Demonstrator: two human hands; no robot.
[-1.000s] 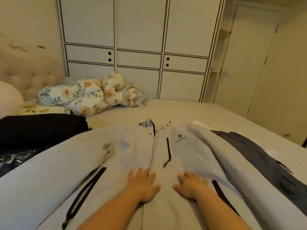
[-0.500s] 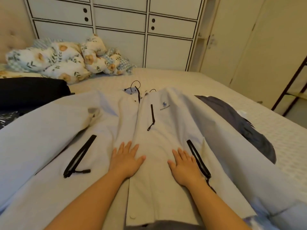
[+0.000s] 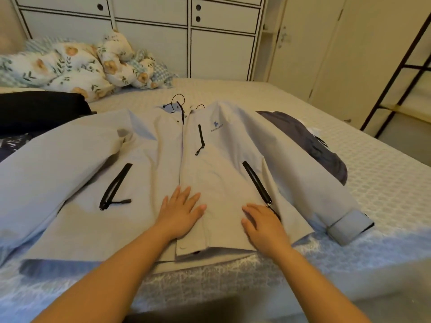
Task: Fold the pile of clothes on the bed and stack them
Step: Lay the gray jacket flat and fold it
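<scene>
A light grey jacket (image 3: 221, 157) with black zips lies spread face up on the bed (image 3: 384, 164), sleeves out to both sides. My left hand (image 3: 180, 212) rests flat on its front near the hem, fingers straight, just left of the centre zip. Flat on the right front panel lies my right hand (image 3: 263, 223), beside the lower end of a pocket zip. A dark grey garment (image 3: 312, 141) lies under the right sleeve. Black folded clothes (image 3: 39, 108) and a patterned dark piece (image 3: 11, 145) lie at the left.
A crumpled floral duvet (image 3: 77, 66) sits at the head of the bed. White wardrobe doors (image 3: 210, 43) stand behind the bed. A dark metal rack (image 3: 396, 73) stands at the right, beyond the bed's edge.
The view has tilted down and drawn back, so the jacket's hem and right cuff now show. Both hands have slid down the jacket front toward the hem, staying flat.
</scene>
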